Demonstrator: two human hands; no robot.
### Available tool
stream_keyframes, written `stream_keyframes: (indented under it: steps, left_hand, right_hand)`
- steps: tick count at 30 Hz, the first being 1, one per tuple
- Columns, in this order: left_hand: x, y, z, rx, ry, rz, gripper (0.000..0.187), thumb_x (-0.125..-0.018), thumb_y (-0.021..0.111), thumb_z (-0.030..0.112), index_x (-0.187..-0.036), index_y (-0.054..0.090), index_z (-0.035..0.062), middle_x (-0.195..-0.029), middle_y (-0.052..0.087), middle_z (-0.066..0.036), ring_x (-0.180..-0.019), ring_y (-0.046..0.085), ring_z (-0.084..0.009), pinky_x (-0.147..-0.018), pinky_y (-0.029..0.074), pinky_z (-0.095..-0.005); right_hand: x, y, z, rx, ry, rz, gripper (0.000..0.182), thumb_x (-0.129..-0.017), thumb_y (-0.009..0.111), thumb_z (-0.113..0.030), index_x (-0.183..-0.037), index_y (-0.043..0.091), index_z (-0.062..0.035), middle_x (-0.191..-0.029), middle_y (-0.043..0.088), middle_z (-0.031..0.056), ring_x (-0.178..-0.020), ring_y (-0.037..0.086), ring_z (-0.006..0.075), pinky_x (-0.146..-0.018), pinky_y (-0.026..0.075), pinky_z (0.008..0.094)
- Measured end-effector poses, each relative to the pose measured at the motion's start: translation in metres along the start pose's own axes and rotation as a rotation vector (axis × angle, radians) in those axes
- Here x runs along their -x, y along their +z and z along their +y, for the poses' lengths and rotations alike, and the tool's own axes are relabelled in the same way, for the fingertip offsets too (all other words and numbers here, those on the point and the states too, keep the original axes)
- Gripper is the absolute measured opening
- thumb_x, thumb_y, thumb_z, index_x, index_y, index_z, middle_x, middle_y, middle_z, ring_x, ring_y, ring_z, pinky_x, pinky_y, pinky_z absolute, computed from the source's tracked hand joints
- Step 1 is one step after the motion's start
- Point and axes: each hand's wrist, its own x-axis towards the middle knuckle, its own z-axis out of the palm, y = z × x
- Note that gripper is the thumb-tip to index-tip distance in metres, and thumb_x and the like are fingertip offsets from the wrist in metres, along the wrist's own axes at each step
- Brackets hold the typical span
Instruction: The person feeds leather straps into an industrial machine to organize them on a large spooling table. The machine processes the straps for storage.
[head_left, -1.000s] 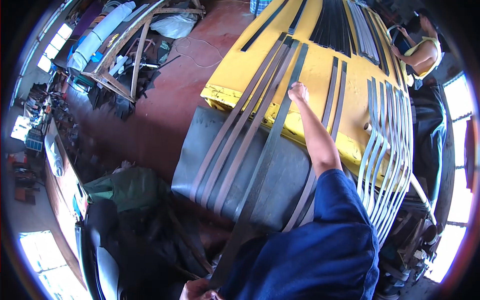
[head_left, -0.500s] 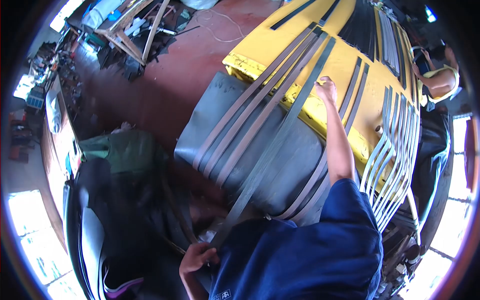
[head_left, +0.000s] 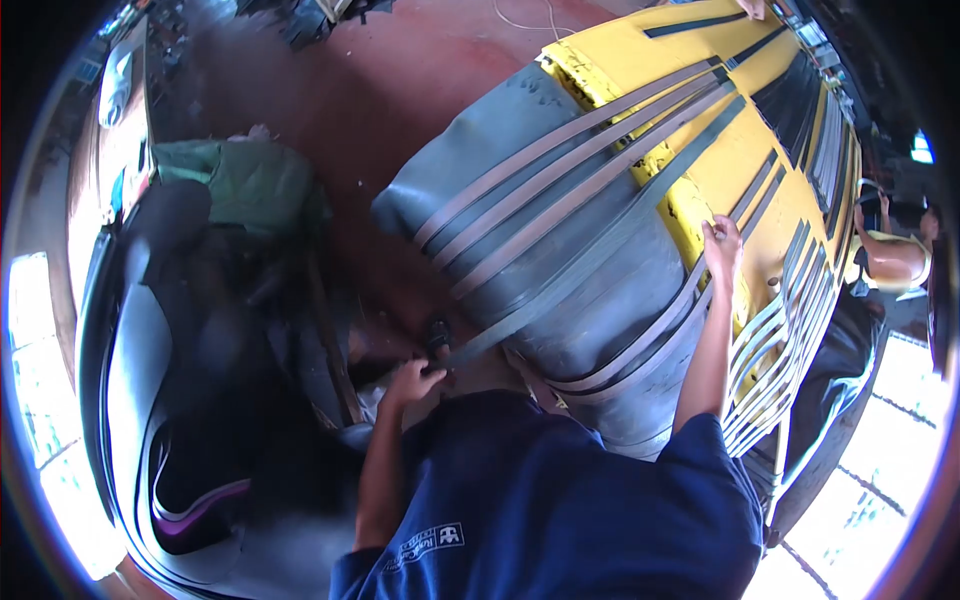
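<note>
Low in the middle, my left hand (head_left: 412, 382) is closed on the lower end of a long dark grey-green strip (head_left: 560, 280). The strip slants up over a grey sheet (head_left: 620, 310) draped at the side of a yellow table (head_left: 775, 205), and its far end lies on the tabletop. Over the table's near edge, my right hand (head_left: 722, 243) has its fingers pinched together, beside two dark strips; whether anything small is between them is hidden. Several brownish strips (head_left: 540, 160) lie parallel to the held one, left of it, across the table edge and the sheet.
Many pale strips (head_left: 775, 370) hang over the table's right end. Dark strips (head_left: 790, 110) are bundled farther up. A person (head_left: 895, 262) is at the right, and another hand (head_left: 752, 8) shows at the top. Black sheets (head_left: 240, 400) and a green cover (head_left: 235, 185) stand left.
The view has shifted, with the table now farther right. My right hand has come back from over the tabletop to near its edge. My left hand still grips the strip's end.
</note>
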Motion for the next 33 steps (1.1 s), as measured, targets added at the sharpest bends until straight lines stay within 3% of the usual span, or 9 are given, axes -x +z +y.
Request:
stream_keyframes:
  steps: [9,16,17,20,24,26,29,32,33]
  left_hand:
    - [-0.088,0.036,-0.017,-0.079,0.055,-0.087,0.038,-0.084,0.058,0.038,-0.11,0.06,0.0108,-0.121,0.055,-0.012,-0.118,0.047,-0.0306,-0.093,0.032,-0.0643]
    - [-0.152,0.058,-0.023,-0.073,0.119,-0.1,0.04,-0.085,0.056,0.037,-0.117,0.056,0.0119,-0.13,0.046,-0.013,-0.125,0.039,-0.0324,-0.099,0.029,-0.0644]
    - [-0.159,0.061,-0.023,-0.094,0.098,-0.109,0.054,-0.085,0.056,0.038,-0.13,0.043,0.0102,-0.137,0.037,-0.014,-0.13,0.033,-0.0318,-0.101,0.026,-0.0656]
    - [-0.157,0.067,-0.022,-0.037,-0.047,0.068,0.065,-0.085,0.056,0.039,-0.136,0.032,0.0082,-0.14,0.032,-0.017,-0.131,0.031,-0.0317,-0.1,0.024,-0.0678]
    - [-0.157,0.074,-0.04,0.102,-0.043,0.147,0.054,-0.085,0.054,0.029,-0.132,0.038,0.0061,-0.136,0.037,-0.021,-0.122,0.041,-0.0353,-0.098,0.038,-0.05]
    - [-0.152,0.079,-0.04,0.008,0.058,0.122,0.04,-0.085,0.051,0.024,-0.121,0.05,0.0048,-0.123,0.05,-0.021,-0.111,0.051,-0.0367,-0.092,0.043,-0.0412]
    - [-0.134,0.082,-0.026,-0.003,0.228,0.102,0.028,-0.086,0.052,0.026,-0.097,0.064,0.003,-0.095,0.065,-0.017,-0.095,0.06,-0.0323,-0.084,0.047,-0.0406]
    - [-0.101,0.053,0.026,-0.04,0.098,-0.299,0.031,-0.085,0.057,0.033,-0.083,0.07,0.0054,-0.082,0.068,-0.014,-0.084,0.065,-0.0264,-0.079,0.049,-0.0369]
    - [-0.096,0.046,0.035,-0.144,0.192,-0.436,0.033,-0.085,0.057,0.037,-0.084,0.072,0.0074,-0.086,0.069,-0.013,-0.086,0.065,-0.0247,-0.081,0.048,-0.0357]
  right_hand:
    - [0.113,-0.043,-0.014,-0.093,-0.064,-0.147,0.025,-0.081,0.067,-0.016,-0.102,0.06,-0.0031,-0.093,0.063,0.0088,-0.087,0.06,0.0192,-0.073,0.049,0.0306]
    - [0.181,-0.074,-0.004,-0.042,-0.029,-0.124,0.028,-0.084,0.064,-0.013,-0.108,0.057,-0.0007,-0.098,0.061,0.01,-0.08,0.059,0.0156,-0.067,0.048,0.0274]
    - [0.187,-0.079,-0.003,-0.024,-0.013,-0.111,0.028,-0.084,0.064,-0.013,-0.108,0.057,-0.001,-0.098,0.06,0.01,-0.078,0.058,0.0151,-0.066,0.048,0.0272]
    - [0.202,-0.089,0.015,-0.064,0.057,-0.053,0.028,-0.084,0.064,-0.012,-0.109,0.056,-0.0022,-0.101,0.058,0.0087,-0.075,0.056,0.0134,-0.063,0.046,0.0253]
    - [0.231,-0.091,0.041,-0.13,0.041,0.027,0.026,-0.083,0.066,-0.01,-0.106,0.058,-0.0034,-0.099,0.057,0.0086,-0.083,0.056,0.0144,-0.064,0.046,0.0254]
    - [0.255,-0.088,0.049,-0.151,0.278,-0.033,0.023,-0.082,0.066,-0.008,-0.103,0.059,-0.0028,-0.094,0.059,0.0092,-0.084,0.057,0.0144,-0.063,0.047,0.0254]
    - [0.291,-0.073,0.069,-0.042,0.295,0.08,0.023,-0.078,0.068,-0.01,-0.098,0.059,-0.0021,-0.085,0.059,0.0111,-0.08,0.059,0.0198,-0.066,0.048,0.0319]
    - [0.32,-0.081,0.057,0.129,0.486,0.13,0.029,-0.075,0.07,-0.018,-0.098,0.059,-0.004,-0.085,0.058,0.0143,-0.081,0.059,0.0277,-0.072,0.047,0.0388]
    - [0.326,-0.085,0.049,0.178,0.543,0.136,0.032,-0.076,0.07,-0.02,-0.1,0.058,-0.005,-0.09,0.057,0.0149,-0.084,0.058,0.0292,-0.074,0.047,0.0396]
